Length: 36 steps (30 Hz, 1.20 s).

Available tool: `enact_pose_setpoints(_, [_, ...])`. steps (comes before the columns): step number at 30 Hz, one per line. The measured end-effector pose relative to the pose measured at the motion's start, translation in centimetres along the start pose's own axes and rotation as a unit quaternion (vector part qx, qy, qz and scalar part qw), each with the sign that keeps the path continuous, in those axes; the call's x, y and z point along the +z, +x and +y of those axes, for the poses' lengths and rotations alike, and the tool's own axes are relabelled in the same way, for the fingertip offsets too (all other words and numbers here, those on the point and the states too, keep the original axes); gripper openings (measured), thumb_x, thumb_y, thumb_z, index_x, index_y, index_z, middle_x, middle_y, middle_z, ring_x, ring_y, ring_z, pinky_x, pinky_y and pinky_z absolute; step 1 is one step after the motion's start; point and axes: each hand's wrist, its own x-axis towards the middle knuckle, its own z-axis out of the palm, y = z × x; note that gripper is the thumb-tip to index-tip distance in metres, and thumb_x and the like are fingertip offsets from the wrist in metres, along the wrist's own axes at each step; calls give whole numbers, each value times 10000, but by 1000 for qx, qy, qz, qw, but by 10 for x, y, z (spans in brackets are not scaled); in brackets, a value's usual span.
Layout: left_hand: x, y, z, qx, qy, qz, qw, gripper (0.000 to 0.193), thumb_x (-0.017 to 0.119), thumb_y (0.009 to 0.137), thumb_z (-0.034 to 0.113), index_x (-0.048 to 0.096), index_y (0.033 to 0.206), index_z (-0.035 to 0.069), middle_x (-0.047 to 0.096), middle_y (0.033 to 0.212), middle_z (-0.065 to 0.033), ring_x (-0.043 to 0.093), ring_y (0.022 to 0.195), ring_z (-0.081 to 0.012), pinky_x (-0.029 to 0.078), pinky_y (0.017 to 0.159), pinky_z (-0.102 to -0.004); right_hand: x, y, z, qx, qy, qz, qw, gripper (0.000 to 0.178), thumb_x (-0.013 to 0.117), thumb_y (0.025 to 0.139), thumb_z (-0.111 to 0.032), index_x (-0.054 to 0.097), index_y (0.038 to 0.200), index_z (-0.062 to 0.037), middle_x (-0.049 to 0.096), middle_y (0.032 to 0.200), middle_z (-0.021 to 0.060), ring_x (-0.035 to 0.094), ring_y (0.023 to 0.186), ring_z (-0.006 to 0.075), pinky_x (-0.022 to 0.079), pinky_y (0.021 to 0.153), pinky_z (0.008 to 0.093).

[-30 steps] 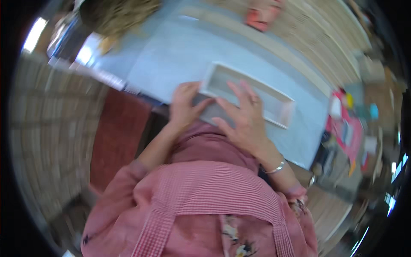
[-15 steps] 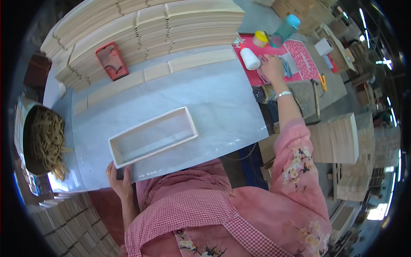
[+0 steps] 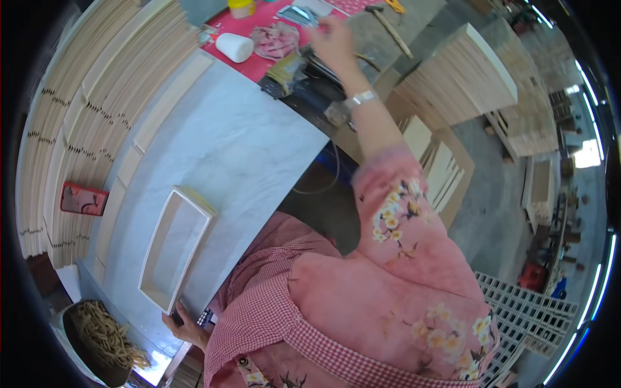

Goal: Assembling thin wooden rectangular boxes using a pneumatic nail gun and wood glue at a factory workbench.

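A shallow, pale wooden box (image 3: pixel 208 226) lies lengthwise on the light grey tabletop. At its near corner is my left hand (image 3: pixel 187 328), fingers apart and resting by the wood at the table's edge. Over the far side my right hand (image 3: pixel 333 44) is raised, with its fingers smeared by motion. I cannot make out anything in it. Close by on a red mat lie a crumpled pink cloth (image 3: pixel 276 41), a white bottle (image 3: pixel 234 47) and some blue-grey strips (image 3: pixel 299 15). A dark tool with a yellowish part (image 3: pixel 284 72) sits below my right hand.
Tall stacks of wooden strips (image 3: pixel 84 123) line the left side, with a red phone (image 3: pixel 84 198) against them. A bin of wood shavings (image 3: pixel 107 336) stands at the lower left. To the right are a hammer (image 3: pixel 391 32) and stacked boards (image 3: pixel 462 77).
My right hand has lifted off the pink cloth, which now lies crumpled on the mat. The view has swung round to the right. My left hand stays by the box corner.
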Motion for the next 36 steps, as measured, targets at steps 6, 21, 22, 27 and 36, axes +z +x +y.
enact_pose_setpoints(6, [-1, 8, -19, 17, 49, 24, 998, 598, 714, 966, 386, 574, 1349, -52, 608, 1307, -191, 594, 1159, -323, 467, 1013, -387, -212, -152, 124, 276, -281, 62, 917, 467, 710, 874, -372, 672, 1101, 35, 708, 980, 178, 687, 944, 347, 549, 829, 426])
enact_pose_setpoints(21, [-2, -7, 4, 32, -21, -5, 999, 608, 671, 990, 376, 519, 1421, -25, 593, 1351, -210, 583, 1211, -348, 464, 1060, -405, -223, -266, 144, 514, -329, -124, 782, 876, 787, 736, -600, 486, 1235, 54, 555, 1211, 309, 594, 1105, 454, 520, 956, 486])
enact_pose_setpoints(22, [0, -8, 5, 48, -31, 2, 998, 596, 665, 995, 369, 521, 1423, -20, 593, 1352, -209, 584, 1215, -346, 463, 1063, -407, -226, -266, 142, 505, -329, -96, 792, 844, 794, 736, -581, 498, 1220, 45, 557, 1211, 305, 596, 1094, 457, 516, 958, 485])
enact_pose_setpoints(27, [-4, -8, -7, 119, -151, 21, 981, 539, 626, 1022, 315, 506, 1449, 8, 586, 1373, -212, 586, 1236, -338, 454, 1086, -422, -257, -244, 119, 405, -320, 52, 855, 747, 817, 739, -483, 536, 1208, 26, 567, 1220, 275, 590, 1083, 449, 496, 968, 484])
enact_pose_setpoints(36, [-56, -26, 76, 194, -273, 49, 941, 449, 588, 1042, 213, 521, 1457, 56, 592, 1397, -169, 582, 1276, -293, 465, 1083, -417, -211, -152, -125, -181, 52, -113, 976, 750, 812, 713, -339, 581, 1371, -64, 516, 1444, 188, 504, 1270, 407, 416, 1077, 495])
